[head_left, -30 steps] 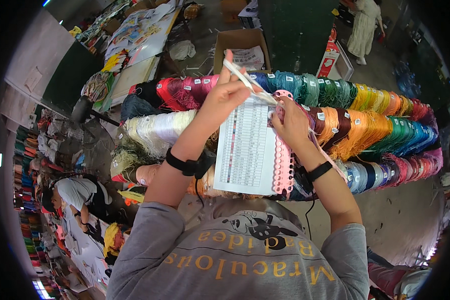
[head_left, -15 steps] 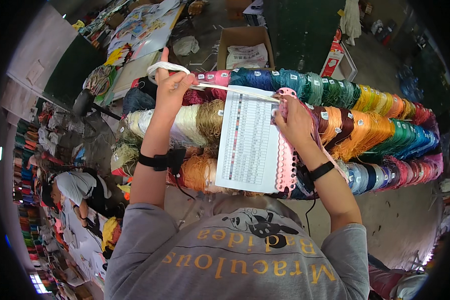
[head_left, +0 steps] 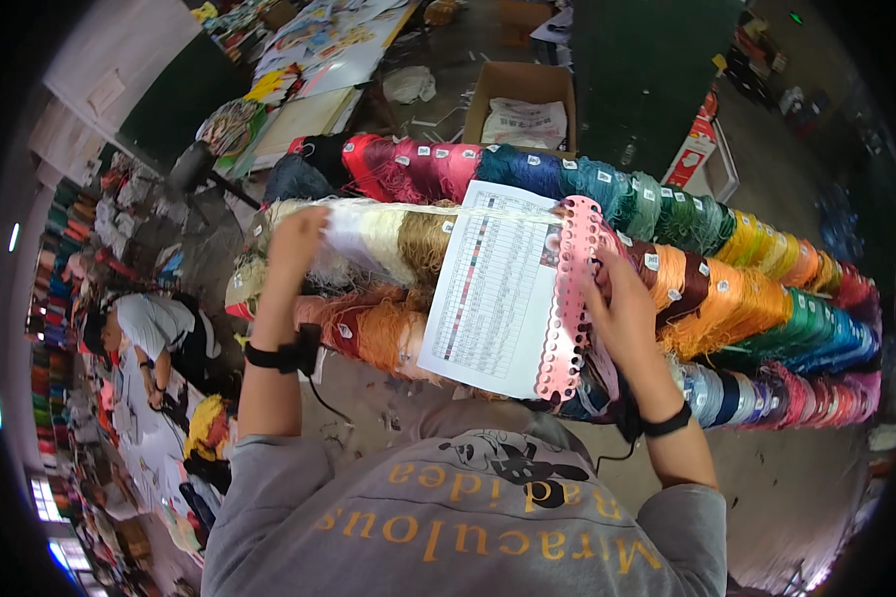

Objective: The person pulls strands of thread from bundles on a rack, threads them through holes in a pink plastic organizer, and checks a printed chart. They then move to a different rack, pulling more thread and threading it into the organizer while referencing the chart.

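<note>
From my distant seat I see the left hand (head_left: 297, 242) above the left end of the rows of thread hanks (head_left: 747, 298); its grip seems closed on a white strand (head_left: 418, 210), although the fingers are blurred. The strand runs nearly straight to the top of the pink perforated card (head_left: 566, 318), which is over the middle of the rows, reaching their near edge. The right hand (head_left: 624, 308) is at the card's right edge with bent fingers; whether they truly clamp it, I cannot tell. I judge that too strong a pull leftward could turn the card or slip the strand off it (I cannot see any knot there). The printed sheet (head_left: 493, 298), beside the card, might then crease. Also, a low sweep could catch the pale hanks (head_left: 368, 244) and tangle their loose ends.
</note>
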Tool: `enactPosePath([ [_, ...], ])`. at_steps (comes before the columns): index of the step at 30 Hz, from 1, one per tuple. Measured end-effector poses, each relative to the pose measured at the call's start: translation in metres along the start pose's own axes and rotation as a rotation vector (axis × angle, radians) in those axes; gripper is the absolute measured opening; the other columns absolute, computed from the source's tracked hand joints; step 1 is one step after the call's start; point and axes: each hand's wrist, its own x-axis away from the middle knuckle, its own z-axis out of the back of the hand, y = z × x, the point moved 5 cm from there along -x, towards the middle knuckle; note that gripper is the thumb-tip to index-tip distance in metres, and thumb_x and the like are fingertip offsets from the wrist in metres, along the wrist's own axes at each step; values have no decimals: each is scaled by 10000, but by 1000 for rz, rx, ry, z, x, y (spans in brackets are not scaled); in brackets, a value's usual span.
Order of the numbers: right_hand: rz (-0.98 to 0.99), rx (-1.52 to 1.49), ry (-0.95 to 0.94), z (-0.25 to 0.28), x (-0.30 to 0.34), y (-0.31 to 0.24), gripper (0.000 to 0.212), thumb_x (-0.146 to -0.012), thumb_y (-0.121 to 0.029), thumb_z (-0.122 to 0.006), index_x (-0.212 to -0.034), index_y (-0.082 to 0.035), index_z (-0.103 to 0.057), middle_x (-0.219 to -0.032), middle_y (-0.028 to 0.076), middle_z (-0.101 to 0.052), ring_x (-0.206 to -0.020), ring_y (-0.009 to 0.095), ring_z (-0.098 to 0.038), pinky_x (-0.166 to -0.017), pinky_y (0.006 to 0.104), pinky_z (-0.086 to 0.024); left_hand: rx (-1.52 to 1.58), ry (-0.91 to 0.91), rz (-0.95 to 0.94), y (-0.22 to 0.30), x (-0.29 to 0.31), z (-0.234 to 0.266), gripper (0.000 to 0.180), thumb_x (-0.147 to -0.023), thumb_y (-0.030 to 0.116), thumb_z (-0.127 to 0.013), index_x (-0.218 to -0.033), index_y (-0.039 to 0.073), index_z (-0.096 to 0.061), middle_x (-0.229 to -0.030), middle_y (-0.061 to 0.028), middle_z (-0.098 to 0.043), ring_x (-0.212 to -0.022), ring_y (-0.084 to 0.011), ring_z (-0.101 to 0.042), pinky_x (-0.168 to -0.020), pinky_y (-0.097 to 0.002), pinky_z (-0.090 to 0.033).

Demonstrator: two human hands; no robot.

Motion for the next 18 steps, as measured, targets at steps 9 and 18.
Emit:
enactPosePath([
  [9,-54,32,-160,-38,31,-22,735,-722,-351,-719,-1328,-77,-407,-1198,203,-423,-1099,371,-440,-880,437,-429,140,-263,-19,79,83,-144,292,-825,281,-611,-882,-6,-623,-777,-184,-618,-700,-280,-609,-629,-373,-453],
  [18,-147,-359,155,0,53,2,652,-765,-151,-644,-1329,13,-360,-1243,193,-431,-1136,283,-440,-995,418,-359,344,-21,-200,95,132,-85,229,-793,218,-651,-815,-2,-591,-718,-177,-594,-626,-284,-571,-566,-367,-436],
])
